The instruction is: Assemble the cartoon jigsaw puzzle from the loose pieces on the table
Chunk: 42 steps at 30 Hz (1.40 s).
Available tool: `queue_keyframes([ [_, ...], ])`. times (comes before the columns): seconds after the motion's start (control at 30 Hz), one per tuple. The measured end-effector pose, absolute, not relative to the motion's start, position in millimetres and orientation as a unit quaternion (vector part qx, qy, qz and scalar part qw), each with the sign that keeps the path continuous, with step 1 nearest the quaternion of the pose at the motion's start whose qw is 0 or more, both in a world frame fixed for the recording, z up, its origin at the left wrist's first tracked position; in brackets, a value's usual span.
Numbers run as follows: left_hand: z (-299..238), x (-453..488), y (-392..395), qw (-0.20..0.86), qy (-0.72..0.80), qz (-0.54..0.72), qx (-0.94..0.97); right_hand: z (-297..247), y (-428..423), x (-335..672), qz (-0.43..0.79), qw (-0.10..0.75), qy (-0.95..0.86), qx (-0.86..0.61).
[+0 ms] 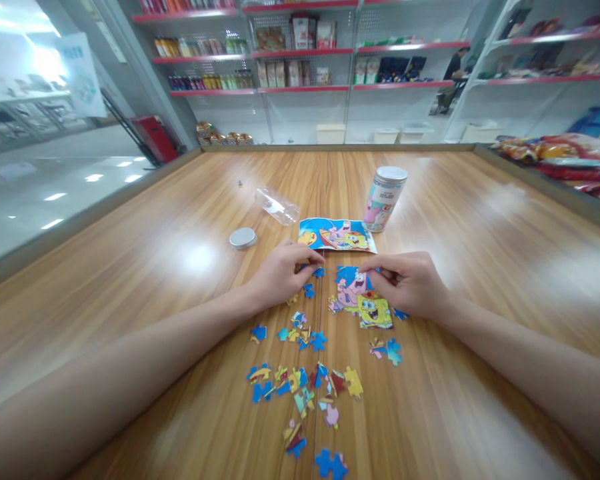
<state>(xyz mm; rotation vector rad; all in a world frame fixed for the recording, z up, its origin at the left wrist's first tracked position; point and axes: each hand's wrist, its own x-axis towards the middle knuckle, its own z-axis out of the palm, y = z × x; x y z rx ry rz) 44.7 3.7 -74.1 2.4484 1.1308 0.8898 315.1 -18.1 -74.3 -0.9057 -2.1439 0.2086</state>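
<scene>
My left hand is closed in a pinch, thumb and fingertips at a small blue puzzle piece. To its right lies a partly joined jigsaw showing a pink starfish and a yellow sponge character. My right hand pinches at the upper right edge of that section, on a blue piece mostly hidden by the fingers. Just beyond both hands is the reference picture, a printed sheet with slightly curled edges. Loose puzzle pieces are scattered nearer to me, several of them overlapping.
A printed can with a silver lid stands behind the sheet. Left of it, a clear plastic jar lies on its side near a silver lid. The wooden table has a raised rim. Stocked shelves and a seated person are beyond.
</scene>
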Motion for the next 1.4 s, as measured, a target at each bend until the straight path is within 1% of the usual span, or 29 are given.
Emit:
queue_keyframes([
  [0.17, -68.1, 41.0, 7.5, 0.185, 0.432, 0.335, 0.816, -72.5, -18.9, 317.4, 0.057, 0.386, -0.847, -0.361],
  [0.23, -62.5, 33.4, 13.3, 0.232, 0.447, 0.321, 0.802, -72.8, -18.8, 318.3, 0.055, 0.390, -0.845, -0.362],
  [0.33, -51.7, 17.3, 23.2, 0.366, 0.397, 0.203, 0.817, -74.2, -18.0, 319.1, 0.069, 0.395, -0.841, -0.363],
  [0.4, -45.3, 7.6, 27.9, 0.437, 0.350, 0.132, 0.818, -75.1, -17.4, 318.8, 0.070, 0.397, -0.840, -0.363],
  [0.5, -41.1, 0.4, 29.9, 0.468, 0.304, 0.096, 0.824, -75.8, -16.7, 317.6, 0.059, 0.394, -0.843, -0.361],
  [0.6, -43.7, 2.1, 27.5, 0.439, 0.265, 0.084, 0.854, -76.1, -16.6, 316.4, 0.051, 0.391, -0.846, -0.360],
  [0.77, -51.6, 7.7, 23.6, 0.373, 0.258, 0.127, 0.882, -76.7, -16.6, 315.7, 0.047, 0.390, -0.845, -0.362],
  [1.0, -58.9, 5.1, 25.9, 0.387, 0.288, 0.139, 0.865, -75.7, -17.0, 313.9, 0.041, 0.406, -0.844, -0.349],
  [1.2, -58.9, 10.1, 23.6, 0.305, 0.284, 0.131, 0.900, -75.4, -17.1, 313.3, 0.045, 0.406, -0.846, -0.344],
  [1.27, -54.7, 14.1, 18.8, 0.259, 0.261, 0.126, 0.921, -75.6, -16.9, 312.9, 0.049, 0.408, -0.844, -0.344],
  [1.3, -52.6, 16.7, 15.4, 0.219, 0.247, 0.124, 0.936, -75.6, -16.7, 312.6, 0.052, 0.408, -0.844, -0.344],
  [1.4, -49.0, 25.4, 3.0, 0.067, 0.223, 0.115, 0.966, -75.2, -16.6, 311.5, 0.049, 0.409, -0.844, -0.343],
])
